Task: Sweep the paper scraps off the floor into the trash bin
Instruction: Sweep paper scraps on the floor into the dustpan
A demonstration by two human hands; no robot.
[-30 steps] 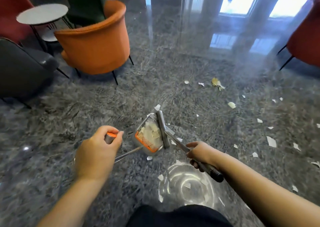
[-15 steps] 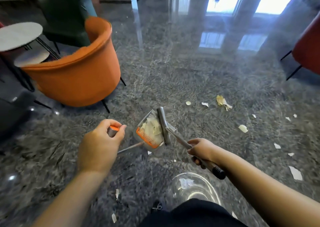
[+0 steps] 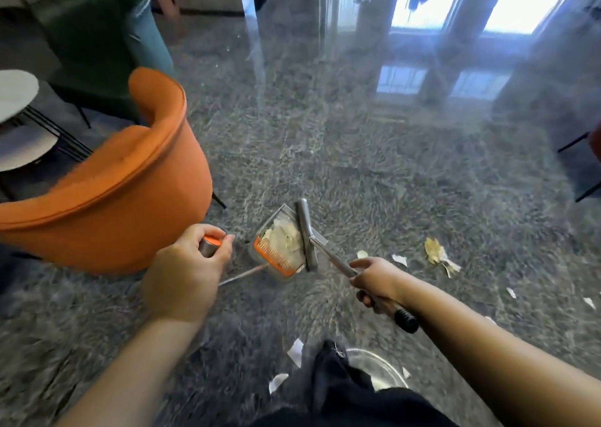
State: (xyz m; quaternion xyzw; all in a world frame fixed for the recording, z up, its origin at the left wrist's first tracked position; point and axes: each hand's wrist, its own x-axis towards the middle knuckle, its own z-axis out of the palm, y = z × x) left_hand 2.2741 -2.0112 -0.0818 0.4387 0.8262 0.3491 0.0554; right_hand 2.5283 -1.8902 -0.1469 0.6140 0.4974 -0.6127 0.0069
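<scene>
My left hand (image 3: 187,275) grips the orange-capped end of the dustpan's long handle. The clear dustpan (image 3: 279,243) with an orange comb edge hangs above the floor and holds a heap of paper scraps. My right hand (image 3: 374,278) grips the metal broom handle (image 3: 383,299); the grey broom head (image 3: 305,231) lies against the pan's open side. More paper scraps (image 3: 399,259) and a crumpled yellowish piece (image 3: 435,254) lie on the floor to the right. No trash bin is in sight.
An orange armchair (image 3: 107,195) stands close on the left, a green chair (image 3: 97,42) and a round white side table (image 3: 16,94) behind it. Dark chair legs (image 3: 582,166) show at the right edge. My dark trouser leg (image 3: 338,391) fills the bottom, beside a bright round reflection on the glossy grey floor (image 3: 357,153).
The view has swung left and forward: the orange chair is much nearer and the scattered scraps have slid right and down. Both hands hold dustpan and broom as before.
</scene>
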